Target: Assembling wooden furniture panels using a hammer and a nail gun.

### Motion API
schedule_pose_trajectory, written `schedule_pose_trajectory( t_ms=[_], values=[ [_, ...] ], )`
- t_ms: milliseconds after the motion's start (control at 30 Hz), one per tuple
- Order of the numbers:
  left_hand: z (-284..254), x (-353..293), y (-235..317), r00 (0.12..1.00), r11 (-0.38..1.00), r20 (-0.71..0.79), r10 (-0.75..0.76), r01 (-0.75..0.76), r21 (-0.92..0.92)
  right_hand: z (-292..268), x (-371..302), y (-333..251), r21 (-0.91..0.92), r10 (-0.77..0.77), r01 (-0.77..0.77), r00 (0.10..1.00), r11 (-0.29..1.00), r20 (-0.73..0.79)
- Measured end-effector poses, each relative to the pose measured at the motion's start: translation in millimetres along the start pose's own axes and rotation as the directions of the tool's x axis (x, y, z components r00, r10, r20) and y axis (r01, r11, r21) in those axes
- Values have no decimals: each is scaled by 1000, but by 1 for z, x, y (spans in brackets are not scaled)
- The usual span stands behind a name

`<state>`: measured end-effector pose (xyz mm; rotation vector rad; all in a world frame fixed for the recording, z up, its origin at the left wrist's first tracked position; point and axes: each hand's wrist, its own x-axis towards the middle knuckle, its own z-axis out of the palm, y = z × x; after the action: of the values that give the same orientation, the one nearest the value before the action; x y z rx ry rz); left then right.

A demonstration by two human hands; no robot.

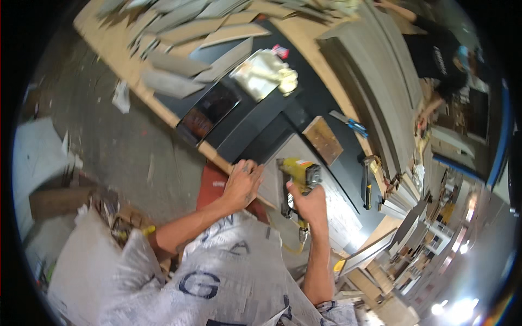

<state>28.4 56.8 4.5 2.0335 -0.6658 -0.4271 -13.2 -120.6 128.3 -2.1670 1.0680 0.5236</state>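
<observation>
Workshop floor (136,144), grey and littered with scraps, spread to the left of a dark-topped bench (350,176) with pale wooden edging. On it, a pale grey board (338,204) lay slantwise before the person, and above this was a yellow nail gun (298,167). The right hand (311,204) was wrapped around the tool's grip, with a yellowish hose (293,250) hanging from its base. Whether the nose touched the board could not be told. The left hand (243,185) rested at the bench's near edge, fingers bent and close together; whether it was gripping anything could not be told.

Just beyond the board sat a wooden block (322,140), with a blue-handled knife (356,127) and a hammer (369,183) farther right. Crumpled pale wrapping (261,76) lay toward the far side, near a dark glossy rectangle (211,111) and many grey strips (171,82). Long grey boards (375,81) were stacked at right, where a co-worker in a dark shirt (432,60) stood.
</observation>
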Motion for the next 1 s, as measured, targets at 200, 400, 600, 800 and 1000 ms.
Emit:
schedule_pose_trajectory(
  t_ms=[200,400,600,800,1000],
  values=[
    [7,2,-4,1000,1000,-7,11,-11,29,1,8,-1,17,-37,36,999,999,32],
    [30,17,28,1000,994,20,3,-1,-110,-20,-19,80,261,-167,171,985,950,-38],
    [72,43,-14,974,999,-222,-49,53,12,-101,-82,239,414,-5,58,992,908,-128],
    [83,46,27,953,957,-248,-174,223,186,-182,-90,471,186,244,-173,837,967,-489],
    [80,24,-12,916,916,-373,149,14,401,-212,-24,590,321,396,-234,612,918,-685]
  ],
)
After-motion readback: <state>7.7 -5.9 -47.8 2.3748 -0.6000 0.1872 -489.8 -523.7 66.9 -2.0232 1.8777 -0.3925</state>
